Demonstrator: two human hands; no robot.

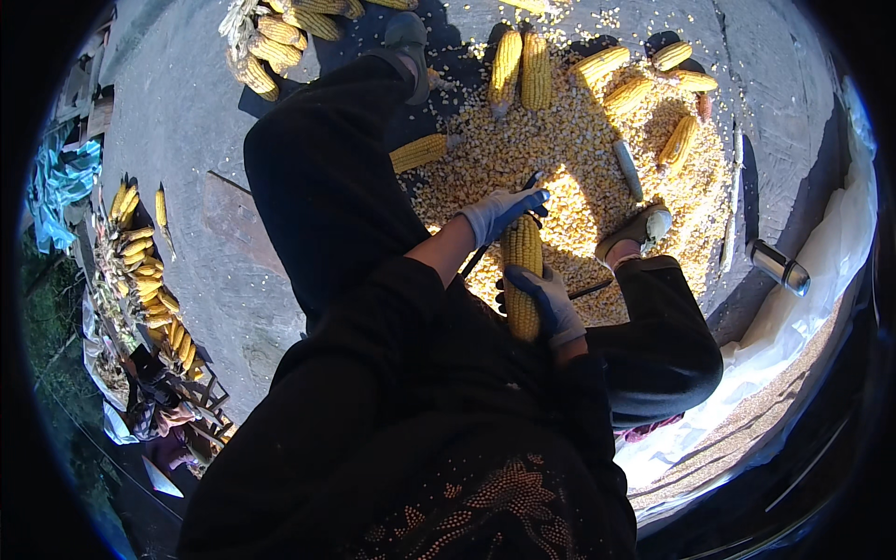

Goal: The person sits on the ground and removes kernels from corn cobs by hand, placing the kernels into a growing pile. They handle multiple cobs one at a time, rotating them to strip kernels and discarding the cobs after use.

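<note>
Between my knees a yellow ear of corn points away from me. My right hand, in a white and blue work glove, is closed around its lower half. My left hand, gloved alike, is at the ear's far tip; a thin dark tool shows by its fingers, and whether the hand grips it cannot be told. Thin black rods stick out on both sides of the ear, partly hidden by it. Loose corn kernels lie in a wide heap beneath and beyond my hands.
Corn ears lie on the heap, with a bare cob near my right shoe. More ears are piled at the upper left and far left. At the right are a metal flask and plastic sheeting.
</note>
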